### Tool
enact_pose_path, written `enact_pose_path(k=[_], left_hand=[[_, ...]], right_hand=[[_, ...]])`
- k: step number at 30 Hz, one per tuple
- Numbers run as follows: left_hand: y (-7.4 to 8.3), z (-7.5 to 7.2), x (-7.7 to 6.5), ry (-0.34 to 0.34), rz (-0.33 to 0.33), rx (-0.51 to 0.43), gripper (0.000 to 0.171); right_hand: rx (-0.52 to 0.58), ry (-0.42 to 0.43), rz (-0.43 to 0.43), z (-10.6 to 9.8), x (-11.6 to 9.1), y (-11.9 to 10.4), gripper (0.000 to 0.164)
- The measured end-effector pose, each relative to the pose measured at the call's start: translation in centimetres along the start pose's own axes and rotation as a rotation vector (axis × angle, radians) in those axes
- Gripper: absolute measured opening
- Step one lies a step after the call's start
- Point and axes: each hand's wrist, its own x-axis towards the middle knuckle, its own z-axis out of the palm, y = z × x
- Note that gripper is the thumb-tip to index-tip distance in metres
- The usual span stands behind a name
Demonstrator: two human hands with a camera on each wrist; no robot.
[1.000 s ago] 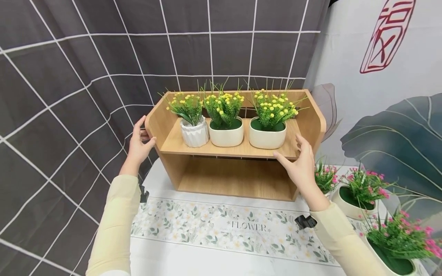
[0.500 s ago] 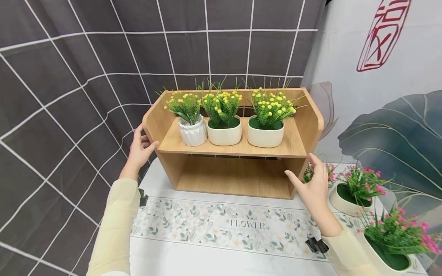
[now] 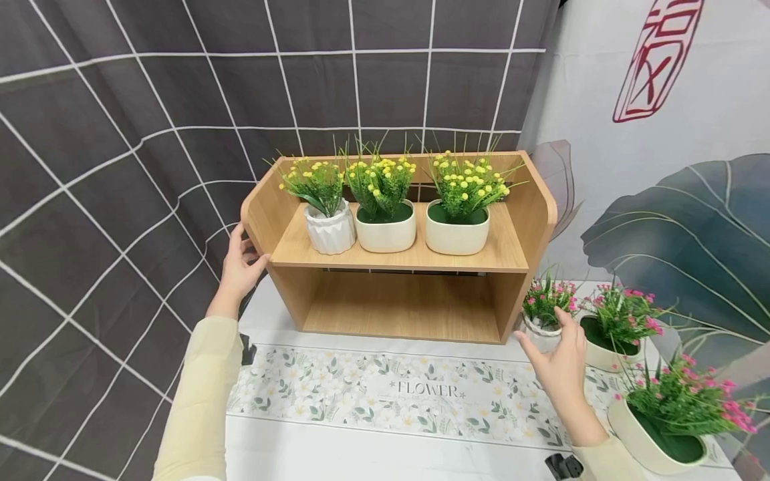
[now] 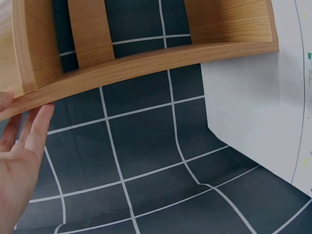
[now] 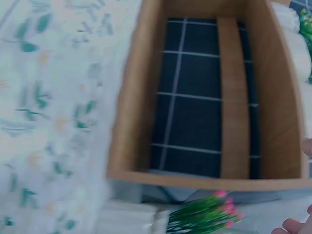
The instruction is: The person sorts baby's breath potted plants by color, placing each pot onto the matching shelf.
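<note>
At the left side panel of a two-tier wooden shelf [image 3: 400, 314], my left hand [image 3: 238, 270] holds the panel's edge. The left wrist view shows the thumb on one face of the board and the fingers [image 4: 39, 131] on the other. My right hand [image 3: 564, 367] is off the shelf at lower right, thumb and fingers spread, holding nothing. It partly overlaps a small white pot [image 3: 538, 334] with pink flowers [image 3: 549, 300]. On the upper tier stand a white ribbed pot [image 3: 329, 230] and two cream oval pots [image 3: 386, 235] [image 3: 458, 238], all with yellow flowers.
Two cream oval pots [image 3: 607, 354] [image 3: 652, 437] of pink flowers stand on the table's right side. A floral runner [image 3: 385, 387] marked FLOWER lies before the shelf. Dark gridded cloth [image 3: 397, 87] hangs behind and left, with a pale printed cloth [image 3: 601, 200] at right.
My right hand has left the shelf's upper tier near the right panel and moved right and down towards the small pink-flower pot. My left hand has stayed on the left panel.
</note>
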Motion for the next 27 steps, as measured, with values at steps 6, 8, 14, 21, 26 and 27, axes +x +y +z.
enact_pose_path(k=[6, 8, 14, 21, 26, 27], left_hand=[[-0.6, 0.4, -0.4, -0.017, -0.028, 0.000, 0.081], [-0.8, 0.6, -0.5, -0.017, -0.038, -0.009, 0.080], [-1.0, 0.9, -0.6, -0.009, -0.068, -0.011, 0.076], [-1.1, 1.0, -0.5, 0.000, -0.081, -0.018, 0.075], [-1.3, 1.2, -0.5, -0.001, -0.085, -0.027, 0.075], [-1.4, 1.2, -0.5, -0.003, -0.090, -0.030, 0.075]], right_hand=[[-0.024, 0.013, 0.063, 0.3, -1.3, 2.0, 0.077], [-0.039, 0.022, 0.075, 0.4, -1.5, 2.6, 0.078], [-0.095, 0.037, 0.112, 0.9, -1.6, 4.5, 0.083], [-0.110, -0.001, 0.191, 1.5, -1.5, 6.2, 0.082], [-0.098, -0.046, 0.242, 2.0, -1.2, 7.3, 0.080], [-0.095, -0.055, 0.252, 2.0, -1.2, 7.5, 0.080]])
